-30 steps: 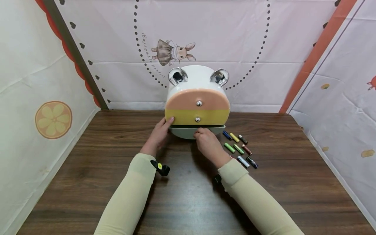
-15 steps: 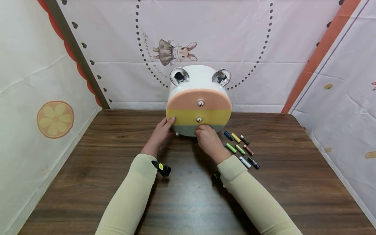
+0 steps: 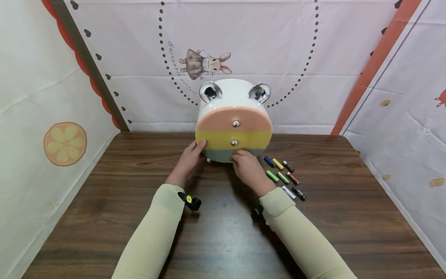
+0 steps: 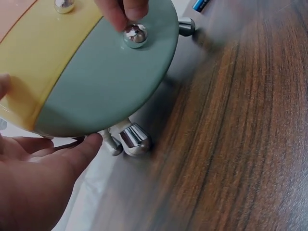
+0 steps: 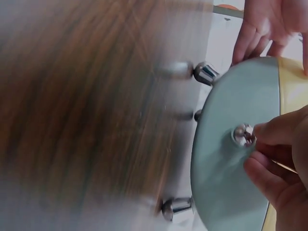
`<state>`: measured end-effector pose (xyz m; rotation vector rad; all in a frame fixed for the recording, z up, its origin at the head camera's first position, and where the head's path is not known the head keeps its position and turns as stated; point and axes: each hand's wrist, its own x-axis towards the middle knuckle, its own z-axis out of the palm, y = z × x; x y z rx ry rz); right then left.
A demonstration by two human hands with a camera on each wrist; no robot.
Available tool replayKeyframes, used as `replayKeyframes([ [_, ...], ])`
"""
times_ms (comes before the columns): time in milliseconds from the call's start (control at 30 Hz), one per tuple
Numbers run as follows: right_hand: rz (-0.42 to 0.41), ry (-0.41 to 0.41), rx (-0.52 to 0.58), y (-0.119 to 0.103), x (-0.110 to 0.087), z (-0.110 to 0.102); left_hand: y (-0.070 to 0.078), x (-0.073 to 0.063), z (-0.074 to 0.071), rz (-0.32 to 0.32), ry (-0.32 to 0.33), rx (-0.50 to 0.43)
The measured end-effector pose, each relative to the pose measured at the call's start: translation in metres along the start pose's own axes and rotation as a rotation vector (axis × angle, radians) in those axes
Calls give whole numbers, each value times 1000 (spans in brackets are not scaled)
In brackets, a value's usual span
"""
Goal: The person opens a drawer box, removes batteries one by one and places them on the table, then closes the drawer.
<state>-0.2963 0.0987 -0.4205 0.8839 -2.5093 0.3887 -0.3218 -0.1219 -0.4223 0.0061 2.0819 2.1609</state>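
Note:
A small rounded drawer cabinet point(image 3: 234, 93) stands upright at the back of the table, with a white body and silver ears. Its front has orange, yellow and green drawers, all closed flush. My right hand point(image 3: 249, 170) is at the green bottom drawer point(image 3: 215, 155), its thumb and fingers pinching the silver knob point(image 4: 135, 36). That knob also shows beside the thumb in the right wrist view. My left hand point(image 3: 188, 161) holds the cabinet's lower left side, thumb on the yellow drawer point(image 3: 216, 139) and fingers along the side. Silver feet point(image 4: 136, 139) show beneath the cabinet.
Several batteries of various colours, such as a light green battery point(image 3: 272, 176) and a white battery point(image 3: 288, 192), lie to the right of the cabinet, near my right forearm. A printed cloth point(image 3: 278, 42) hangs close behind the wooden table point(image 3: 223, 240).
The green bottom drawer stood slightly pulled out a second ago and has gone back flush, pushed by my right hand. My left hand has stayed on the cabinet's side.

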Motion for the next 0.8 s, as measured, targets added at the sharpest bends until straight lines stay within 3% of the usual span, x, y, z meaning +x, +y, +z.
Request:
replayKeyframes([
  [267,46,49,64,9,-14,-21,5,-6,-5,63,17,141],
  [467,76,51,39,18,-19,-41,20,-13,-17,120,33,408],
  [567,99,53,41,25,-21,-53,28,-17,-23,111,44,521],
  [800,134,89,38,46,-30,-73,42,-26,-33,98,99,666],
])
